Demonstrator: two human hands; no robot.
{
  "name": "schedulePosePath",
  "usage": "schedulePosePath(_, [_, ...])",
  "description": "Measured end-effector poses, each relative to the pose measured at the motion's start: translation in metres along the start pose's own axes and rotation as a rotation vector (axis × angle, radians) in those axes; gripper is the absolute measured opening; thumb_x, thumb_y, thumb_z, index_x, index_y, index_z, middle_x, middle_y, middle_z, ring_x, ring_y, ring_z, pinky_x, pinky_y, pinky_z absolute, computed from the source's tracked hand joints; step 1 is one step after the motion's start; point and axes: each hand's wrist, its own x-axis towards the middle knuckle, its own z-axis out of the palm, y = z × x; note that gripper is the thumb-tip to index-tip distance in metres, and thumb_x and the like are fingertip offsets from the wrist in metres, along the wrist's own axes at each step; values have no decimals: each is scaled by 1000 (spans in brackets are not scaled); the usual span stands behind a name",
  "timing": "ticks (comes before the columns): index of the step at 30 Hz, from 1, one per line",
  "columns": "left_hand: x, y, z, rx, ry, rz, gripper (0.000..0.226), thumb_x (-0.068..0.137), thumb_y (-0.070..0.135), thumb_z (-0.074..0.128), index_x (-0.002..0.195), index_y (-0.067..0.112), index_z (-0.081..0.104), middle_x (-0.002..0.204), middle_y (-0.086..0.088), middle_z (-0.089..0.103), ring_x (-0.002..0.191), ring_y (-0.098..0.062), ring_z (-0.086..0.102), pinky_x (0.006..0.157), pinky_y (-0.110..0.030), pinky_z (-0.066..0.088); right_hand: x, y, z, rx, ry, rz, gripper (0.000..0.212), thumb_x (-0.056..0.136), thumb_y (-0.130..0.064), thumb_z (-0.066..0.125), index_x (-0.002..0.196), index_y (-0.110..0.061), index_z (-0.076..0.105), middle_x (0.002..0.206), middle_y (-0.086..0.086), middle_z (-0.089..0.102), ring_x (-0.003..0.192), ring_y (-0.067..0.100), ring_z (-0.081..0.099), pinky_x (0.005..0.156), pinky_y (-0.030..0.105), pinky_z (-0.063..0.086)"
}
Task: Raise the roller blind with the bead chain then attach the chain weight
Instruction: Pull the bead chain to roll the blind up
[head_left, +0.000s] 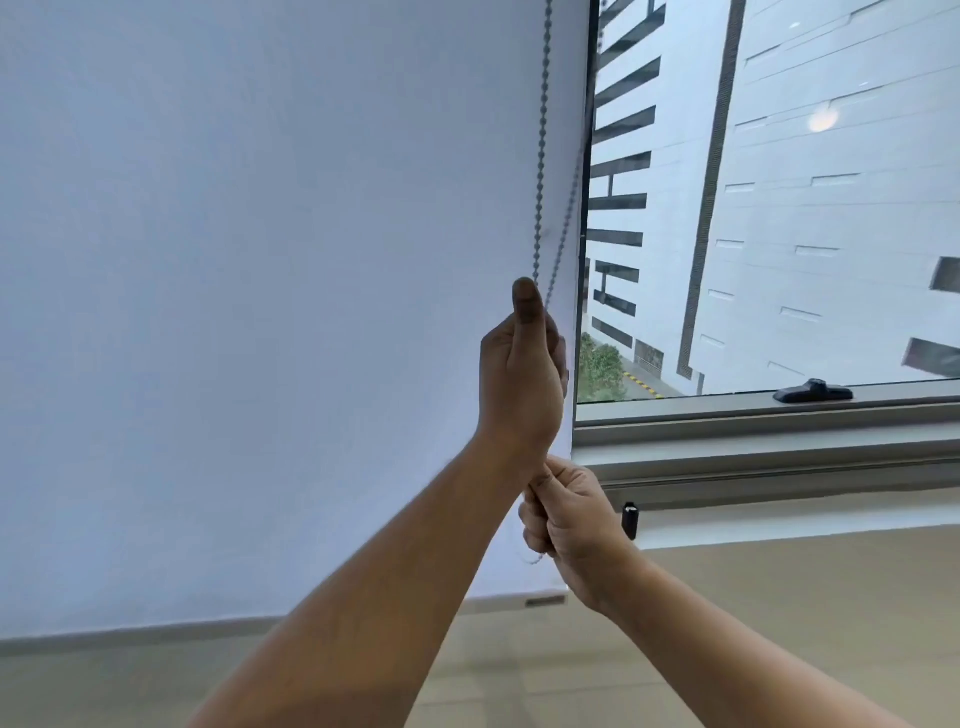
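**A:** At the blind's (260, 312) right edge, where's the bead chain (543, 130)?

**B:** Hanging there. The left hand (522, 364) is clenched on it high, the right hand (569, 514) lower. It's light and limp, and the beads give grip. That black piece (630, 521) is possibly the weight.

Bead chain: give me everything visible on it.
The bead chain is a grey string of small round beads; whether it is plastic or metal is unclear. Two strands hang in front of the white roller blind near its right edge and converge downward to the left hand, which grips the chain, thumb up. Directly below, the right hand grips it too, and a short bit shows under that fist. Its top runs out of frame.
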Motion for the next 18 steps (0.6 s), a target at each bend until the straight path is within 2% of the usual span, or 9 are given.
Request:
schedulePosePath(4, [-17,-17,-13,-5,-5,-51,58,101,51,35,49,27,32,42,8,25,32,-7,20,37,-12,20,-6,12,-8,-217,71,8,46,101,-27,50,55,-21,51,45,0,29,38,10,20,42,24,15])
schedulePosePath(6, [-33,-34,-16,43,1,-94,58,96,58,38,47,27,33,40,8,26,32,-7,21,37,-13,20,-11,19,-16,-360,91,31,51,101,-20,50,50,-23,50,41,-6,32,38,8,21,43,24,15])
schedulePosePath(7, [-42,-43,-18,70,5,-119,58,91,62,40,47,26,32,40,8,27,33,-8,21,37,-15,20,-15,20,-19,-469,77,47,54,99,-15,50,46,-24,50,38,-12,34,37,6,24,42,21,18])
schedulePosePath(9, [-56,-59,-22,127,5,-183,57,84,68,42,48,25,31,41,7,27,35,-10,22,39,-19,21,-20,18,-26,-794,-4,61,53,91,-9,48,42,-29,52,34,-13,43,34,4,33,41,19,23])
schedulePosePath(12, [-68,-73,-30,215,9,-267,61,87,70,40,47,25,31,43,5,28,40,-13,24,43,-25,23,-22,7,-34,-1268,-156,39,41,83,-14,50,46,-31,52,45,-13,53,48,6,48,47,27,35])
schedulePosePath(16, [-72,-69,-29,219,11,-292,63,87,68,40,42,25,34,38,9,30,36,-11,27,44,-25,26,-14,-17,-36,-1306,-289,-11,26,81,-10,54,59,-23,58,64,0,66,65,24,60,61,38,52])
schedulePosePath(18, [-73,-66,-29,211,10,-294,62,84,69,40,42,23,37,37,11,32,33,-6,29,40,-20,28,-2,-35,-36,-1334,-278,-69,31,82,-4,52,62,-26,56,64,-8,65,64,17,62,59,29,50])
